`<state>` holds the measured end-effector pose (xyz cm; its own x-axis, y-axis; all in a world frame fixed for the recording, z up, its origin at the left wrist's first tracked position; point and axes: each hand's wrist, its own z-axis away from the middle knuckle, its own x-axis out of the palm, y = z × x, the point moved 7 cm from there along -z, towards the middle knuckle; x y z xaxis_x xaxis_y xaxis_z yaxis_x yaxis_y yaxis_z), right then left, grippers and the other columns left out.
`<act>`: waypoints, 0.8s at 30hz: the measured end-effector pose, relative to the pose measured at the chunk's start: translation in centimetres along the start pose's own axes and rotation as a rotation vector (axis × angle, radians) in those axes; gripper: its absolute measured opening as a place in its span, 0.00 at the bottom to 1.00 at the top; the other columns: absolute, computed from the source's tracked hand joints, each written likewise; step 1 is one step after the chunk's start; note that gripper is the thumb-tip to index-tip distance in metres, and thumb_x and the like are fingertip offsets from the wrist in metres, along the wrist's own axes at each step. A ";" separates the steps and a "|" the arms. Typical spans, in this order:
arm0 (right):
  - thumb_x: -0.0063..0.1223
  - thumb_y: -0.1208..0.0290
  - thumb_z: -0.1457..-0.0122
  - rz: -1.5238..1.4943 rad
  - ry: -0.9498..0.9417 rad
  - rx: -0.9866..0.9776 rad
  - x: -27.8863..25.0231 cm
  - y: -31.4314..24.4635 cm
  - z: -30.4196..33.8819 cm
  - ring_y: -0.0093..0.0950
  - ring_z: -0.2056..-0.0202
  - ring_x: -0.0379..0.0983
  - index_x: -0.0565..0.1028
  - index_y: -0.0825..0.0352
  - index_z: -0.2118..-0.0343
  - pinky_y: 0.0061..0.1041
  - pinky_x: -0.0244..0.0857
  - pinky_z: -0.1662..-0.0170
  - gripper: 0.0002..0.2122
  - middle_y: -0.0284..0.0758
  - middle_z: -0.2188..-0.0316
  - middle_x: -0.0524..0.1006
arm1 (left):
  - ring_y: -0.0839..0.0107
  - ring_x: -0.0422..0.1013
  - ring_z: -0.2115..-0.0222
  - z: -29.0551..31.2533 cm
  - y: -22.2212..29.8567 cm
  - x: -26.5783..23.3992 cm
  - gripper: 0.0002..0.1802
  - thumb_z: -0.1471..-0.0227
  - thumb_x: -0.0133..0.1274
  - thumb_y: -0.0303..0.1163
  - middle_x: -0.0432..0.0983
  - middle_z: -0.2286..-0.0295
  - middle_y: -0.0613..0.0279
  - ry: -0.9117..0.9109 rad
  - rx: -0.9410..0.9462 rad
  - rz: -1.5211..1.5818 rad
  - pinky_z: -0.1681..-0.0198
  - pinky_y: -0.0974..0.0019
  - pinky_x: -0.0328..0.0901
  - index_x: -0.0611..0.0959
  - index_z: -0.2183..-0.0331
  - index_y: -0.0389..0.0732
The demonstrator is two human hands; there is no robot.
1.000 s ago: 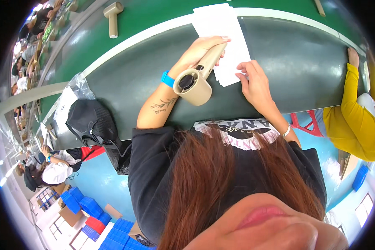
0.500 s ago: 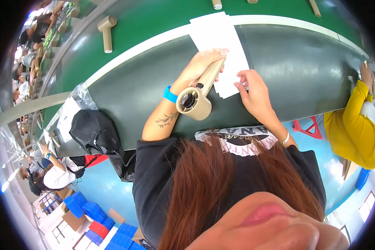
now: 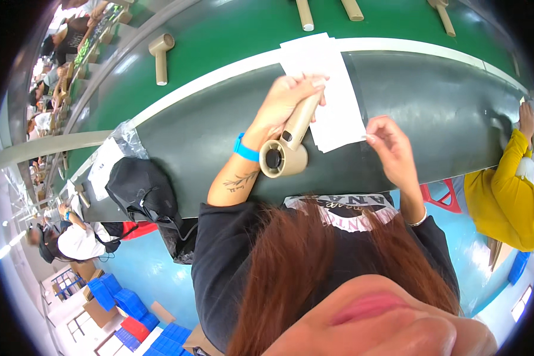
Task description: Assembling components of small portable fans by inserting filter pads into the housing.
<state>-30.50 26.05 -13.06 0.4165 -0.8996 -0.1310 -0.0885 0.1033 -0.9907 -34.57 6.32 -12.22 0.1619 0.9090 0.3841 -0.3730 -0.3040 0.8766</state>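
Observation:
A beige handheld fan (image 3: 291,159) with a round hollow head and a dark centre lies tilted in my left hand (image 3: 285,98). My left fingers are wrapped round its handle, and the head points back toward my body. Beneath and beside the handle is a small stack of white sheets (image 3: 341,113) on the dark bench. At the lower right corner of the sheets, my right hand (image 3: 393,145) has its thumb and fingertips pressed together. A small whitish bit shows at those fingertips; I cannot tell whether it is the sheet's corner or a separate piece.
Similar beige fans (image 3: 161,58) lie on the green belt (image 3: 219,35) beyond the pale rail. On the left, a black backpack (image 3: 139,187) sits by a clear plastic bag (image 3: 124,139). A person in a yellow sleeve (image 3: 507,184) works at the right, near a red stool (image 3: 445,199).
My right hand has moved right and toward me, from above the sheets to their lower corner, its fingers closing. The fan head has turned slightly in my left hand. Fans on the belt appear shifted.

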 end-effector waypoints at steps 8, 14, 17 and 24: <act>0.49 0.82 0.42 -0.279 0.252 -0.131 -1.8 -5.6 0.1 0.17 0.64 0.64 0.69 0.70 0.64 0.15 0.59 0.59 0.04 0.28 0.67 0.68 | 0.70 0.75 0.66 6.5 8.0 3.8 0.23 0.65 0.67 0.22 0.79 0.68 0.56 0.071 0.878 -0.308 0.60 0.69 0.68 0.79 0.62 0.35; 0.48 0.83 0.43 -0.206 0.157 -0.291 -0.7 -8.5 -0.3 0.19 0.64 0.65 0.70 0.73 0.65 0.17 0.60 0.58 0.04 0.32 0.65 0.69 | 0.77 0.69 0.77 7.2 6.3 4.7 0.20 0.68 0.69 0.27 0.80 0.68 0.63 0.304 1.059 -0.969 0.69 0.74 0.66 0.83 0.67 0.38; 0.49 0.84 0.43 -0.232 0.175 -0.309 0.0 -9.3 -0.6 0.20 0.64 0.66 0.71 0.73 0.66 0.18 0.61 0.57 0.03 0.32 0.65 0.70 | 0.78 0.70 0.80 6.5 5.4 4.4 0.21 0.67 0.69 0.26 0.80 0.68 0.62 0.291 0.789 -0.854 0.74 0.77 0.66 0.82 0.64 0.38; 0.49 0.84 0.44 -0.290 0.126 -0.292 1.2 -9.0 -1.2 0.30 0.53 0.69 0.65 0.70 0.60 0.25 0.63 0.53 0.10 0.34 0.67 0.70 | 0.66 0.77 0.69 6.5 3.7 4.9 0.22 0.60 0.60 0.15 0.75 0.59 0.52 0.084 0.663 -0.453 0.67 0.71 0.74 0.79 0.58 0.32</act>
<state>-30.35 23.56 -4.28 0.3498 -0.9203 0.1753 -0.2439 -0.2701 -0.9314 -29.17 7.76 -5.24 0.0887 0.9948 -0.0495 0.3361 0.0169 0.9417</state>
